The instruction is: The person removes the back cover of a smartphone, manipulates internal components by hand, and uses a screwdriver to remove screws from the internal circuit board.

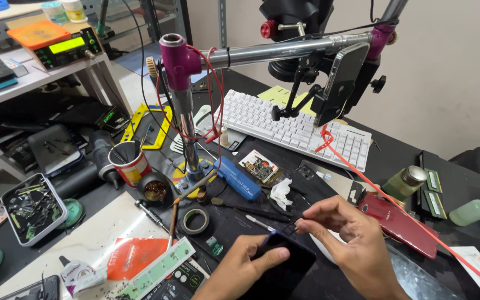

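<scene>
Head view: dark phone [284,261] sits low centre on the bench [395,161], tilted up in the left hand [245,266], thumb clamped over its near edge. Right hand [356,236] pinches a small black part [293,226] at the phone's top corner, fingers nearly closed. Looks like fitting or lifting that piece; next move would need a steady, fine pinch. Just beside: tweezers [261,223], tape roll [196,220]. Further right, 1 red phone [398,222].
</scene>
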